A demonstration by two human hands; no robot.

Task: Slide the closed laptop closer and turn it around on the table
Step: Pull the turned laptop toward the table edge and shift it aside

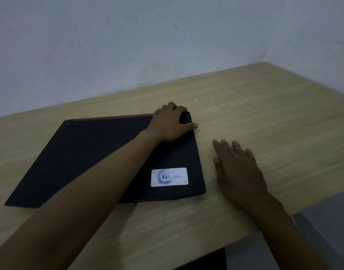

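A closed black laptop (pixel 85 156) lies flat on the light wooden table (pixel 255 106), with a red strip along its far edge and a white sticker (pixel 169 177) near its right front corner. My left hand (pixel 171 123) reaches across the lid and grips the far right corner, fingers curled over the far edge and thumb at the right side. My right hand (pixel 237 170) rests flat on the table just right of the laptop, fingers spread, apart from it.
A pale wall (pixel 147 45) runs close behind the table's far edge. The table's near edge slants down at the right, with grey floor (pixel 327 221) beyond it. A dark object (pixel 210 260) shows below the table's front edge.
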